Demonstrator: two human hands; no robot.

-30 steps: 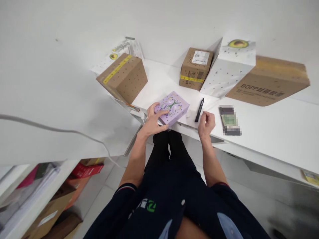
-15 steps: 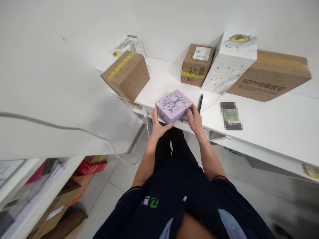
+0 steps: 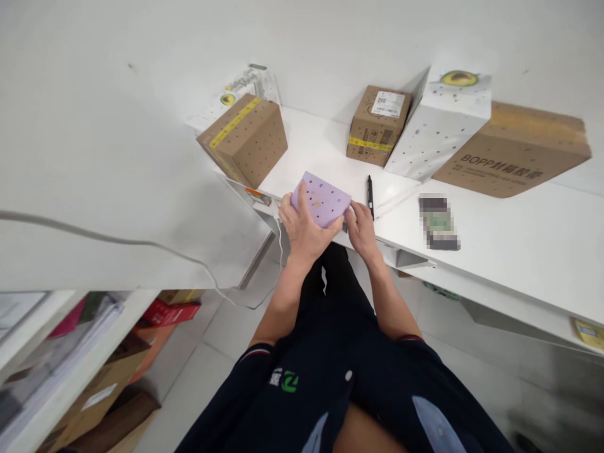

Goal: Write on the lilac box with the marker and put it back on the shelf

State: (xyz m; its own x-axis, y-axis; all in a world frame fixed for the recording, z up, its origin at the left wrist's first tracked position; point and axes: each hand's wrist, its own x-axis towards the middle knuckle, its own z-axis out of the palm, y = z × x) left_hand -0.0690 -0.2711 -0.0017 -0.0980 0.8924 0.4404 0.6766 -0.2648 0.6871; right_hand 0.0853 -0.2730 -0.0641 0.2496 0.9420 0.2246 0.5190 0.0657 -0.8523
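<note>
Between my hands is a small purple cardboard box (image 3: pixel 325 200) with dots and a small yellowish mark on the face turned up to me. It sits at the front edge of the white desk (image 3: pixel 314 135). My left hand (image 3: pixel 304 229) is closed round the box's left and near side, one finger lying over its upper face. At the near right corner, my right hand (image 3: pixel 361 228) has its fingers against the box; their tips are partly hidden. A black pen (image 3: pixel 370 197) lies just beyond my right hand.
Brown cartons with yellow tape stand at the back left (image 3: pixel 250 141) and centre (image 3: pixel 377 123). A white avocado-print box (image 3: pixel 438 126) and a BOPP carton (image 3: pixel 512 148) stand to the right. A blurred-out object (image 3: pixel 438 221) lies on the desk. A cable (image 3: pixel 141 242) hangs at left.
The purple box has been turned, so a plainer dotted face shows instead of the patterned one. My left hand has shifted further over it, and my right hand has moved slightly left.
</note>
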